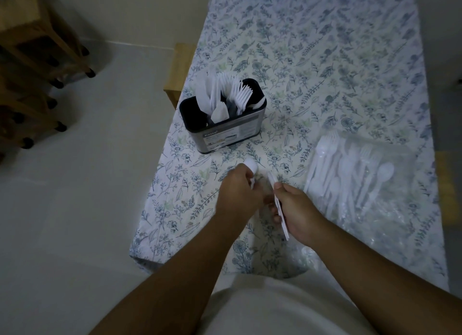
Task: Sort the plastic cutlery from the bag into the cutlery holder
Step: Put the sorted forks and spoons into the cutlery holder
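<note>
A dark cutlery holder (225,132) with a metal front stands on the table's left side, holding white knives and forks upright. On the right lies a clear plastic bag (355,174) with several white spoons and forks on it. My left hand (237,192) grips a white spoon (251,166), bowl pointing up, just in front of the holder. My right hand (297,214) holds a thin bundle of white cutlery pieces (280,209) edge-on; which kind I cannot tell. The two hands are close together.
A floral tablecloth (325,72) covers the table. A wooden stool corner (178,69) shows behind the holder at the table's left edge. Wooden furniture on black feet (37,59) stands on the pale floor at far left.
</note>
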Demonstrator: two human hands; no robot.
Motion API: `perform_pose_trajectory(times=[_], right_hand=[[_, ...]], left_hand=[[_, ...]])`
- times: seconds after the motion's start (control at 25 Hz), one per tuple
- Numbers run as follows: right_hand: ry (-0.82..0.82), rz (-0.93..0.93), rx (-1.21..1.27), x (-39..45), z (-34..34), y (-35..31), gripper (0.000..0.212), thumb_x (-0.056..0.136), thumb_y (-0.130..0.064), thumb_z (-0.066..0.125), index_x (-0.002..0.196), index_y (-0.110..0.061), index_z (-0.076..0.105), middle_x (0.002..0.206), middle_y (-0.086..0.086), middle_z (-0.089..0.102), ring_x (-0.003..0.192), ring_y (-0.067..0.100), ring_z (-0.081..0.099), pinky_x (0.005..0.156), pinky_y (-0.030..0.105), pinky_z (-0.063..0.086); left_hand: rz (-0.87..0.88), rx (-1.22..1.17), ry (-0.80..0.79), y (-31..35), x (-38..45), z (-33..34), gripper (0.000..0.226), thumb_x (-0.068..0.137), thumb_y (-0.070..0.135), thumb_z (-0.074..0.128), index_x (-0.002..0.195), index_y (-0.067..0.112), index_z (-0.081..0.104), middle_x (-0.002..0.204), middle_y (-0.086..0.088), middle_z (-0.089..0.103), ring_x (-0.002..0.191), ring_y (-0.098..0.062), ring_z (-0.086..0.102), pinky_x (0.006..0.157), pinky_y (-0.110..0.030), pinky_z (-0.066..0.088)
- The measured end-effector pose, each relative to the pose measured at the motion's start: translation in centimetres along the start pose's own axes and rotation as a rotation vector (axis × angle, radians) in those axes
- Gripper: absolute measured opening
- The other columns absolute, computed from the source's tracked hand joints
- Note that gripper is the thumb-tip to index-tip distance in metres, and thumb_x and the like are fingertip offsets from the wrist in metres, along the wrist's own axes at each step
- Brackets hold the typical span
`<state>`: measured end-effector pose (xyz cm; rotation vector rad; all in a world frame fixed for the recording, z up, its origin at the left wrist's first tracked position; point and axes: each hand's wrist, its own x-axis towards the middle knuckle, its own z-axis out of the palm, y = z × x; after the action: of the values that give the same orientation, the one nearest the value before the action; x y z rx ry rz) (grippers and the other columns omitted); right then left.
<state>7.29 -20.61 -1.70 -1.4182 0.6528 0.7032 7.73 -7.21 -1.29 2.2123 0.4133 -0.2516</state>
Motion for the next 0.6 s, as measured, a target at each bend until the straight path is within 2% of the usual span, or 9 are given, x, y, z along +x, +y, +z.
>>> perform_pose_trajectory(times=[0.08, 0.12, 0.24, 0.36, 0.44, 0.52, 0.6], right_hand=[[0.049, -0.040, 0.027, 0.2, -0.6, 0.2, 0.022, 0.108, -0.025, 0.045, 0.126, -0.022, 0.057, 0.088, 0.010, 0.071, 0.057, 0.014, 0.049, 0.048, 0.027, 0.039], [0.078, -0.060, 0.018, 0.3, -0.9, 0.2, 0.028, 0.108, -0.024, 0.045, 0.135, -0.026, 0.053, 0.091, 0.010, 0.073, 0.057, 0.013, 0.049, 0.047, 0.027, 0.039], [0.128, -0.098, -0.023, 0.8, -1.7, 0.1, 0.040, 0.108, -0.024, 0.044, 0.147, -0.018, 0.049, 0.101, 0.009, 0.069, 0.057, 0.013, 0.049, 0.046, 0.025, 0.042], [0.145, -0.115, 0.013, 0.6, -1.8, -0.2, 0.036, 0.108, -0.023, 0.045, 0.140, -0.013, 0.057, 0.091, 0.006, 0.065, 0.064, 0.015, 0.055, 0.055, 0.029, 0.049], [0.080, -0.107, 0.068, 0.2, -1.5, -0.4, 0.032, 0.108, -0.025, 0.045, 0.130, -0.013, 0.064, 0.098, 0.009, 0.072, 0.081, 0.020, 0.069, 0.071, 0.037, 0.059], [0.013, -0.084, 0.138, 0.1, -1.1, -0.3, 0.031, 0.107, -0.028, 0.048, 0.130, -0.017, 0.065, 0.115, 0.013, 0.075, 0.103, 0.029, 0.073, 0.088, 0.050, 0.060], [-0.008, -0.071, 0.188, 0.3, -0.8, -0.4, 0.033, 0.106, -0.029, 0.050, 0.135, -0.019, 0.063, 0.124, 0.014, 0.072, 0.113, 0.032, 0.070, 0.092, 0.050, 0.058]], left_hand=[[-0.031, 0.083, -0.061, -0.6, 0.4, 0.7, 0.026, 0.085, 0.021, 0.074, 0.103, 0.017, 0.056, 0.091, 0.000, 0.064, 0.079, -0.015, 0.061, 0.060, -0.026, 0.050], [-0.021, 0.122, -0.080, -0.9, 0.5, 1.0, 0.029, 0.084, 0.018, 0.074, 0.106, 0.016, 0.055, 0.093, -0.001, 0.065, 0.082, -0.017, 0.063, 0.063, -0.030, 0.054], [-0.016, 0.109, -0.101, -0.9, 0.5, 0.9, 0.026, 0.085, 0.011, 0.069, 0.107, 0.018, 0.057, 0.090, -0.002, 0.068, 0.077, -0.019, 0.068, 0.064, -0.037, 0.061], [-0.145, -0.284, -0.184, -0.5, -0.5, 0.1, 0.033, 0.088, 0.003, 0.069, 0.117, 0.018, 0.064, 0.089, -0.006, 0.074, 0.074, -0.022, 0.074, 0.065, -0.034, 0.064], [-0.185, -0.582, -0.281, 0.1, -2.0, 0.0, 0.037, 0.092, -0.004, 0.065, 0.124, 0.015, 0.067, 0.094, -0.014, 0.075, 0.081, -0.026, 0.075, 0.073, -0.036, 0.064], [-0.112, -0.663, -0.313, 0.3, -3.0, 0.3, 0.041, 0.094, -0.007, 0.061, 0.126, 0.018, 0.068, 0.098, -0.013, 0.076, 0.087, -0.026, 0.075, 0.080, -0.038, 0.063], [-0.036, -0.625, -0.298, 0.3, -3.3, 0.4, 0.043, 0.095, -0.005, 0.061, 0.122, 0.027, 0.069, 0.096, -0.006, 0.077, 0.089, -0.018, 0.074, 0.085, -0.036, 0.062]])
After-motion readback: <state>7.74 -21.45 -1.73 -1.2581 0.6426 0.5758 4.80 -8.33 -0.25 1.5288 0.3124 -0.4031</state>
